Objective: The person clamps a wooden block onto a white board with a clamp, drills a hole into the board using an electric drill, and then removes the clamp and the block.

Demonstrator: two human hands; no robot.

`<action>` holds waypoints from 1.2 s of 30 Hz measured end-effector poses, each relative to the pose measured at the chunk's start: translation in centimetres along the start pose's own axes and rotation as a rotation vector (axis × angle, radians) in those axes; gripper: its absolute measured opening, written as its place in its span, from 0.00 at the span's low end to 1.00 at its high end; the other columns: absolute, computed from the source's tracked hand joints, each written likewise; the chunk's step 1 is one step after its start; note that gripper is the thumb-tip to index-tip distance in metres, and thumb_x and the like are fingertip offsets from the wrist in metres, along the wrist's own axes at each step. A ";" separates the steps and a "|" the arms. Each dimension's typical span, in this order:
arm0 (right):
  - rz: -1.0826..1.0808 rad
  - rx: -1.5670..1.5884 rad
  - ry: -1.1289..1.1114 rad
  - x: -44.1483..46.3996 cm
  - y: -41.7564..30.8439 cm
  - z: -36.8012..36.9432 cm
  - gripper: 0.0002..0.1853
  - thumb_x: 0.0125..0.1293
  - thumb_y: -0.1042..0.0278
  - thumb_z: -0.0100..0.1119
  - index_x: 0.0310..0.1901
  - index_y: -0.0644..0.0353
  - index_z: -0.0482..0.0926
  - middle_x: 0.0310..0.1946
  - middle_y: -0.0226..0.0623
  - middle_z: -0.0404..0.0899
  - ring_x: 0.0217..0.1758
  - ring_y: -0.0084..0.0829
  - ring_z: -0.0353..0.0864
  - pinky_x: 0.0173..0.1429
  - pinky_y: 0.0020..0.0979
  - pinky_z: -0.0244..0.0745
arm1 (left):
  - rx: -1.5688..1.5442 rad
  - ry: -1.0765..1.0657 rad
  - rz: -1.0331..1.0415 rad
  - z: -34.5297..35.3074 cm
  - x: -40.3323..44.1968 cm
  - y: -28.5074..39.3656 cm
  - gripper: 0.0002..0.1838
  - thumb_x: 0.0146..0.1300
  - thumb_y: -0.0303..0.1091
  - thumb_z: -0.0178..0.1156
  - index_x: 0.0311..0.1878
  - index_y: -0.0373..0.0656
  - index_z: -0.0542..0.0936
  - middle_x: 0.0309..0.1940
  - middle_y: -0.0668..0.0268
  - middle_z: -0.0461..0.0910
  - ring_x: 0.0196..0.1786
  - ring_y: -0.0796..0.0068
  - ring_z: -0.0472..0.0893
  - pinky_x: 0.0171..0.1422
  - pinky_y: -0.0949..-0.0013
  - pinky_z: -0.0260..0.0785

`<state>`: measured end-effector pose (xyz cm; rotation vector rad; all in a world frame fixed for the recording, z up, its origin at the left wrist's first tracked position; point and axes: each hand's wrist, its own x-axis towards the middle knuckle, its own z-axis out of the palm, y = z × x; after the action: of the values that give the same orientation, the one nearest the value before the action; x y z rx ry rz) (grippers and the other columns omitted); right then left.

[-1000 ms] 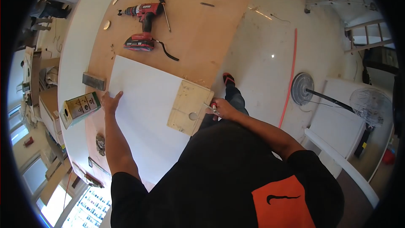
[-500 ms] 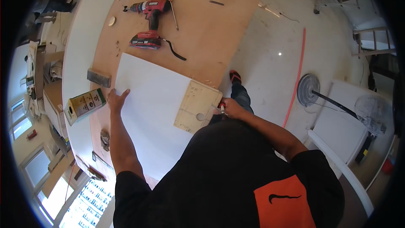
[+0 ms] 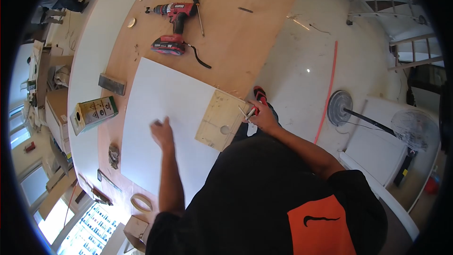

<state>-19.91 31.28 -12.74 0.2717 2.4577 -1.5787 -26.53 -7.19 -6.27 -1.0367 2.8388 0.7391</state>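
My left hand (image 3: 163, 133) is over the middle of a white board (image 3: 163, 92), thumb raised and fingers partly curled and blurred. At the board's right edge lies a light wooden piece (image 3: 212, 120) with a round hole. Beside that piece, my right hand (image 3: 262, 117) grips a small red-handled tool (image 3: 254, 112) with thin metal parts; its exact kind is unclear. Farther up the table (image 3: 236, 33) are a red and black cordless drill (image 3: 177, 21) and a screwdriver (image 3: 200, 16).
Left of the board are a dark block (image 3: 112, 85), a metal can (image 3: 96, 113) and a crumpled item (image 3: 113, 156). A tape roll (image 3: 141, 202) sits lower down. On the floor at right stand a fan (image 3: 409, 122) and a ladder (image 3: 415, 51). A person's legs (image 3: 68, 2) show upper left.
My left hand has left the board's left edge and moved right over the board. My right hand has shifted slightly, still holding the tool. The view has shifted a little.
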 end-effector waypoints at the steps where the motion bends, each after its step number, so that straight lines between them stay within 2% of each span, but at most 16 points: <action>1: -0.095 -0.003 0.042 0.3 -0.2 -0.2 0.37 0.51 0.63 0.85 0.63 0.66 0.79 0.41 0.37 0.86 0.35 0.26 0.85 0.45 0.30 0.81 | -0.205 -0.112 -0.150 2.1 -2.2 -3.2 0.26 0.65 0.45 0.71 0.49 0.27 0.79 0.37 0.51 0.84 0.34 0.60 0.84 0.41 0.58 0.78; 2: -0.028 0.063 -0.033 0.6 -0.8 -0.8 0.37 0.52 0.64 0.84 0.63 0.66 0.79 0.43 0.38 0.86 0.39 0.27 0.85 0.47 0.31 0.81 | -0.397 -0.250 -0.301 0.6 -6.5 -0.5 0.25 0.67 0.44 0.70 0.49 0.28 0.79 0.35 0.54 0.84 0.28 0.68 0.83 0.29 0.65 0.76; 3: 0.037 0.128 -0.110 1.0 -2.3 -1.8 0.37 0.52 0.64 0.84 0.63 0.66 0.79 0.44 0.40 0.86 0.43 0.28 0.85 0.50 0.32 0.80 | -0.499 -0.297 -0.374 1.5 -9.2 -1.3 0.23 0.67 0.42 0.69 0.49 0.28 0.79 0.34 0.56 0.84 0.28 0.69 0.85 0.24 0.70 0.74; 4: 0.105 0.194 -0.191 1.1 -3.2 -2.4 0.36 0.53 0.64 0.83 0.63 0.67 0.79 0.46 0.42 0.86 0.46 0.30 0.85 0.53 0.33 0.80 | -0.584 -0.368 -0.437 1.7 -11.6 -0.9 0.21 0.67 0.39 0.68 0.49 0.27 0.78 0.34 0.56 0.84 0.31 0.66 0.87 0.24 0.68 0.75; 5: -0.013 0.154 -0.164 1.1 -3.3 -2.4 0.35 0.54 0.65 0.82 0.62 0.67 0.79 0.46 0.41 0.85 0.46 0.30 0.85 0.52 0.33 0.80 | -0.642 -0.389 -0.476 2.3 -13.6 -0.5 0.20 0.66 0.37 0.67 0.49 0.27 0.78 0.34 0.55 0.84 0.32 0.64 0.88 0.24 0.68 0.76; 7: -0.263 0.081 -0.114 1.6 -3.1 -2.4 0.33 0.56 0.66 0.81 0.62 0.68 0.79 0.45 0.40 0.85 0.45 0.29 0.85 0.51 0.32 0.80 | -0.520 -0.310 -0.365 2.9 -15.5 0.6 0.21 0.64 0.36 0.68 0.47 0.25 0.77 0.33 0.54 0.83 0.27 0.65 0.85 0.24 0.66 0.77; 8: -0.248 0.062 -0.104 2.0 -3.0 -2.2 0.32 0.56 0.67 0.81 0.61 0.68 0.79 0.44 0.38 0.85 0.44 0.29 0.85 0.50 0.32 0.80 | -0.431 -0.279 -0.282 3.3 -15.8 0.2 0.20 0.64 0.36 0.68 0.46 0.25 0.77 0.32 0.53 0.83 0.26 0.66 0.84 0.24 0.66 0.78; 10: -0.202 0.031 -0.087 1.8 -1.6 -1.4 0.30 0.57 0.69 0.80 0.60 0.68 0.80 0.42 0.34 0.84 0.40 0.27 0.84 0.48 0.31 0.80 | -0.436 -0.256 -0.310 3.5 -15.9 0.2 0.21 0.65 0.35 0.68 0.48 0.24 0.77 0.32 0.53 0.83 0.25 0.67 0.84 0.25 0.67 0.78; 13: 0.064 0.171 -0.233 2.4 -0.6 -1.2 0.28 0.57 0.72 0.81 0.59 0.67 0.81 0.39 0.29 0.83 0.38 0.25 0.83 0.48 0.29 0.80 | -0.427 -0.224 -0.285 3.4 -15.7 0.7 0.21 0.65 0.35 0.68 0.48 0.24 0.77 0.32 0.52 0.83 0.24 0.68 0.84 0.25 0.67 0.79; 16: 0.094 0.204 -0.283 3.0 -0.1 -1.6 0.28 0.56 0.73 0.82 0.58 0.66 0.81 0.38 0.30 0.84 0.39 0.23 0.82 0.46 0.29 0.79 | -0.384 -0.207 -0.249 3.8 -15.7 1.0 0.19 0.65 0.34 0.69 0.46 0.24 0.77 0.31 0.52 0.83 0.23 0.68 0.83 0.25 0.66 0.79; 20: -0.074 0.152 -0.270 3.9 1.1 -1.1 0.26 0.55 0.72 0.83 0.55 0.66 0.83 0.38 0.31 0.85 0.35 0.21 0.81 0.39 0.29 0.78 | -0.348 -0.116 -0.228 4.4 -15.8 0.9 0.16 0.64 0.33 0.69 0.41 0.26 0.79 0.27 0.54 0.82 0.21 0.68 0.82 0.23 0.64 0.76; 22: -0.067 0.138 -0.260 4.0 -0.2 -1.6 0.24 0.54 0.70 0.84 0.52 0.65 0.85 0.35 0.31 0.85 0.33 0.21 0.81 0.37 0.29 0.78 | -0.398 -0.124 -0.294 4.1 -15.7 1.5 0.17 0.63 0.34 0.70 0.40 0.26 0.79 0.27 0.54 0.82 0.22 0.67 0.83 0.24 0.64 0.76; 25: 0.093 0.071 -0.328 4.1 -2.7 -3.2 0.20 0.51 0.64 0.81 0.44 0.64 0.87 0.35 0.45 0.89 0.38 0.35 0.90 0.43 0.35 0.81 | -0.422 -0.123 -0.346 3.9 -15.9 2.1 0.18 0.62 0.36 0.71 0.41 0.26 0.80 0.28 0.53 0.84 0.25 0.66 0.84 0.28 0.63 0.77; 28: -0.059 0.051 -0.318 4.1 -2.7 -3.5 0.15 0.51 0.63 0.78 0.39 0.61 0.88 0.33 0.44 0.88 0.36 0.41 0.89 0.42 0.38 0.80 | -0.376 -0.057 -0.314 5.2 -15.9 0.6 0.20 0.62 0.38 0.71 0.43 0.26 0.82 0.30 0.52 0.86 0.28 0.65 0.85 0.33 0.62 0.78; 31: -0.092 -0.046 -0.324 4.4 -2.7 -3.5 0.12 0.51 0.63 0.76 0.36 0.58 0.88 0.32 0.45 0.86 0.37 0.45 0.87 0.43 0.41 0.79 | -0.383 -0.031 -0.315 5.8 -16.1 0.1 0.20 0.62 0.38 0.71 0.44 0.26 0.83 0.32 0.51 0.87 0.30 0.64 0.86 0.37 0.61 0.79; 36: -0.194 -0.144 -0.324 4.6 -3.6 -4.2 0.15 0.51 0.58 0.78 0.37 0.57 0.88 0.33 0.47 0.86 0.39 0.47 0.87 0.45 0.43 0.79 | -0.388 0.006 -0.309 6.3 -16.3 -0.5 0.20 0.62 0.38 0.71 0.45 0.27 0.84 0.33 0.51 0.88 0.34 0.62 0.87 0.41 0.61 0.80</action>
<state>-25.59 33.81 -9.16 -0.2347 2.3787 -1.3758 -14.38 5.09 -8.98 -1.4792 2.5006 1.2761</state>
